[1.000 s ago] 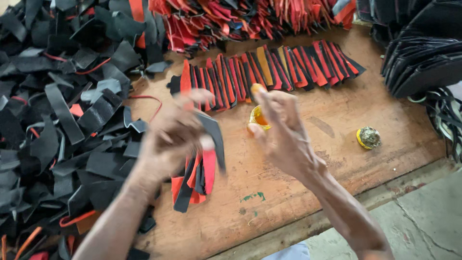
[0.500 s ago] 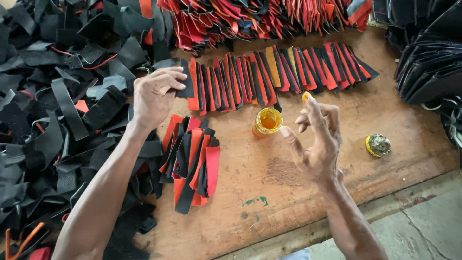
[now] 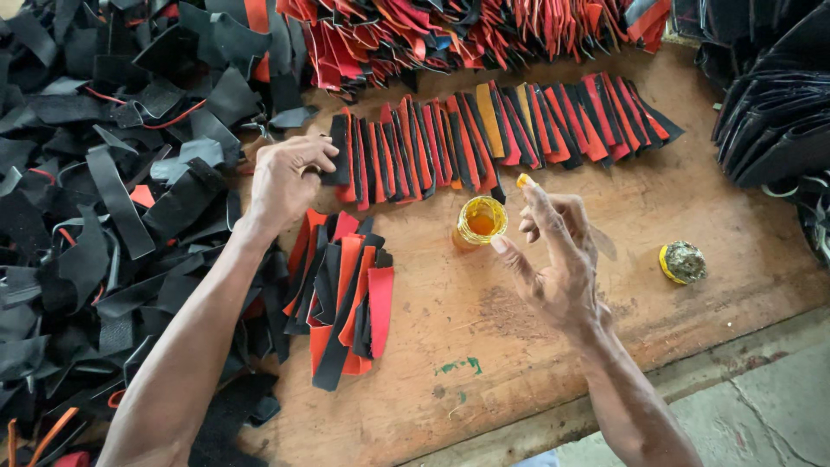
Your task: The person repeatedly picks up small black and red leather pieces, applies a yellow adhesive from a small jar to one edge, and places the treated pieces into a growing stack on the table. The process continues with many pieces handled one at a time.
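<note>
A person's left hand (image 3: 290,177) pinches a black strip (image 3: 339,151) at the left end of the row of red and black strips (image 3: 501,134) along the tabletop's (image 3: 553,346) far edge. The right hand (image 3: 553,251) hovers released, fingertip yellow-smeared, beside an open glue pot (image 3: 480,220) mid-tabletop.

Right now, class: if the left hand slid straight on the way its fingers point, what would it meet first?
The left hand already touches the row of overlapping red and black leather strips; its nearest black strip comes first.
</note>
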